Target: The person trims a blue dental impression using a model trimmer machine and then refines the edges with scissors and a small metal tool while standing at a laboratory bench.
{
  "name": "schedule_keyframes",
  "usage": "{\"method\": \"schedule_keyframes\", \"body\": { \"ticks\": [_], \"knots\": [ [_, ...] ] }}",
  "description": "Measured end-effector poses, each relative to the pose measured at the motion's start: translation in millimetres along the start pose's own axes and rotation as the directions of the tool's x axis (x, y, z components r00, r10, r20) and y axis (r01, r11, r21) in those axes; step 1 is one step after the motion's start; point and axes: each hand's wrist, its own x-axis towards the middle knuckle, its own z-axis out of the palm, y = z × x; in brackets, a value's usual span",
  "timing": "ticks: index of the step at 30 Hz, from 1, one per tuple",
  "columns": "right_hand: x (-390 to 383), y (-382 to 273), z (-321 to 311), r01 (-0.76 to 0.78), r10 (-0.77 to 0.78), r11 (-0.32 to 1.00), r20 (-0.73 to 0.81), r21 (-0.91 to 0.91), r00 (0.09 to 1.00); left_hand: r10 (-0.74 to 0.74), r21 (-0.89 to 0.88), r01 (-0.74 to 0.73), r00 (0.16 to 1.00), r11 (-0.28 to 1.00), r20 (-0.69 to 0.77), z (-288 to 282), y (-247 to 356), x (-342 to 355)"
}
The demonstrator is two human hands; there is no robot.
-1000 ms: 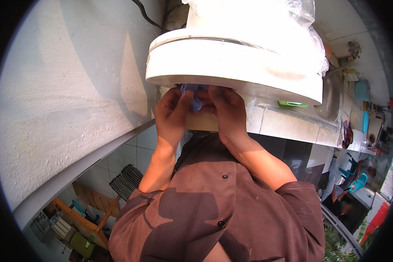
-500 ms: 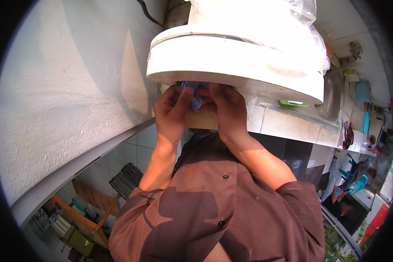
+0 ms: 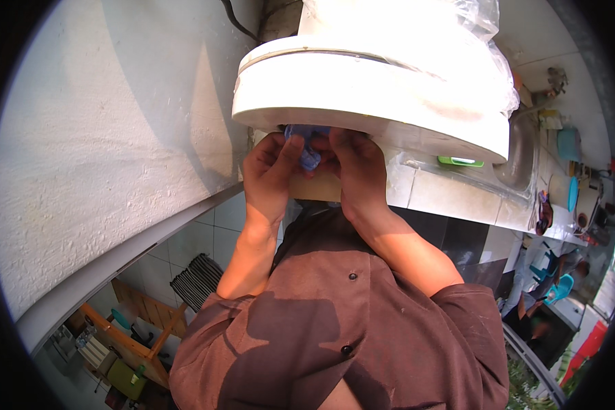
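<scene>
One white rounded fixture [image 3: 369, 85] overhangs one left hand [image 3: 270, 167] pinching one crumpled blue piece [image 3: 310, 159] beneath its edge; whether one right hand [image 3: 362, 167] beside it also grips, I cannot tell. The fixture sits slightly higher in view than a second ago.

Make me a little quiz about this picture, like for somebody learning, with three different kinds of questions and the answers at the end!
1. True or false: the thumb of the left hand touches the crumpled blue thing.

2. Which colour is the person's shirt?
A) green
B) brown
C) yellow

3. Fill in the blank: the bright green thing is on the ____ side of the right hand.

Key:
1. True
2. B
3. right
</scene>
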Motion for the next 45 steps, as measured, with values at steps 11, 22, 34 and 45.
{"method": "schedule_keyframes", "body": {
  "ticks": [11, 22, 34, 45],
  "knots": [
    [2, -1, -8, -0.004, 0.015, 0.995, 0.105, -0.103, 0.994, -0.001, -0.014, 0.001, 1.0, 1.0, -0.002, -2, 2, -5],
    [1, -3, -7, 0.016, -0.002, 0.994, 0.128, -0.108, 0.992, -0.024, -0.032, 0.026, 0.998, 0.999, 0.053, -7, -3, -1],
    [2, -1, -3, 0.047, -0.032, 0.987, 0.098, -0.154, 0.995, -0.018, -0.065, 0.02, 0.999, 0.998, 0.029, -5, 1, 0],
    [3, -2, -3, 0.037, -0.025, 0.987, 0.08, -0.158, 0.996, -0.047, -0.096, 0.048, 0.999, 0.994, 0.013, -3, 2, -1]
  ]
}}
